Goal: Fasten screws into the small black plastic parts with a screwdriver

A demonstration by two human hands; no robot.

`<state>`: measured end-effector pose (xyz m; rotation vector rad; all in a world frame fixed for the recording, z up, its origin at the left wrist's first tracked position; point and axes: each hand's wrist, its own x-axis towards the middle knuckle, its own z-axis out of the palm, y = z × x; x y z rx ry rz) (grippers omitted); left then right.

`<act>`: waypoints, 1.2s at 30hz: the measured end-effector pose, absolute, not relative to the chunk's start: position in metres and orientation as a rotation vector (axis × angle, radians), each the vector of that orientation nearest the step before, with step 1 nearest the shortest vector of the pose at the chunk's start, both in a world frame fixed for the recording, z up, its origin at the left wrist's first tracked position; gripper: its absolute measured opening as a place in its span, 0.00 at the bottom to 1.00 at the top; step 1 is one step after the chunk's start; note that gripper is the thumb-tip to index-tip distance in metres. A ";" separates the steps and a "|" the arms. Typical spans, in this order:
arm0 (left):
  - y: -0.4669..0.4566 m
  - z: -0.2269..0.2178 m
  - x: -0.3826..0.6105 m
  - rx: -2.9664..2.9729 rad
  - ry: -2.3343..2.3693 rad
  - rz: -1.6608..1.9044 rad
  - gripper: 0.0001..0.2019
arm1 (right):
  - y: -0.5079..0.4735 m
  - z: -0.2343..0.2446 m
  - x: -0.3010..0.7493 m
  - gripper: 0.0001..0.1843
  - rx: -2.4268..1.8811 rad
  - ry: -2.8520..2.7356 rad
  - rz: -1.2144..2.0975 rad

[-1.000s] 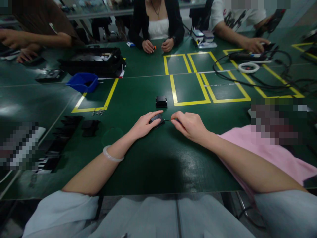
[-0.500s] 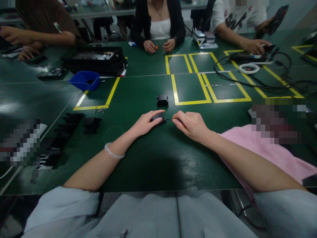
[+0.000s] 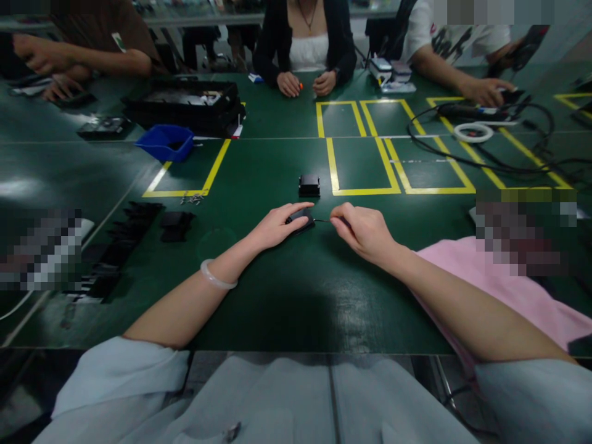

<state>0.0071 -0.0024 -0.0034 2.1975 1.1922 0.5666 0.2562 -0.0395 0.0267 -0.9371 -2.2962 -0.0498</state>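
My left hand is closed on a small black block on the green table, its thumb on the near side and fingers over the far side. A screwdriver is in my right hand, its handle mostly hidden by the curled fingers. Its thin dark shaft points left and meets the block's right side, where a small bright spot shows. Just beyond my hands stands a second black block with bright bits at both sides.
Black parts lie in a row on the left, near a black piece and small screws. A blue bin and black trays stand farther back. Right are a pink cloth and cables. Co-workers sit opposite.
The whole view has shifted slightly, so things appear a little farther right. My hands keep the same hold, and the screwdriver still meets the block's right side.
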 end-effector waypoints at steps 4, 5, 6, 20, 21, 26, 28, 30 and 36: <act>-0.002 -0.004 0.007 2.205 1.183 0.573 0.27 | -0.038 0.024 0.257 0.13 -0.974 -2.244 -0.042; -0.002 -0.004 0.007 2.204 1.183 0.576 0.27 | -0.037 0.023 0.257 0.13 -0.982 -2.240 -0.035; -0.002 -0.003 0.007 2.203 1.183 0.578 0.27 | -0.037 0.023 0.257 0.13 -0.983 -2.240 -0.031; -0.003 -0.004 0.009 2.209 1.198 0.584 0.27 | -0.037 0.022 0.258 0.13 -0.915 -2.254 -0.078; -0.003 -0.004 0.009 2.207 1.200 0.586 0.26 | -0.037 0.022 0.258 0.13 -0.928 -2.262 -0.066; -0.003 -0.005 0.009 2.204 1.192 0.597 0.26 | -0.037 0.023 0.260 0.17 -0.953 -2.315 -0.047; -0.002 -0.006 0.008 2.206 1.179 0.601 0.26 | -0.038 0.023 0.259 0.16 -0.933 -2.297 -0.073; -0.002 -0.007 0.008 2.211 1.177 0.596 0.26 | -0.039 0.024 0.259 0.15 -0.903 -2.272 -0.108; -0.001 -0.009 0.007 2.224 1.183 0.584 0.26 | -0.040 0.026 0.257 0.12 -0.831 -2.270 -0.242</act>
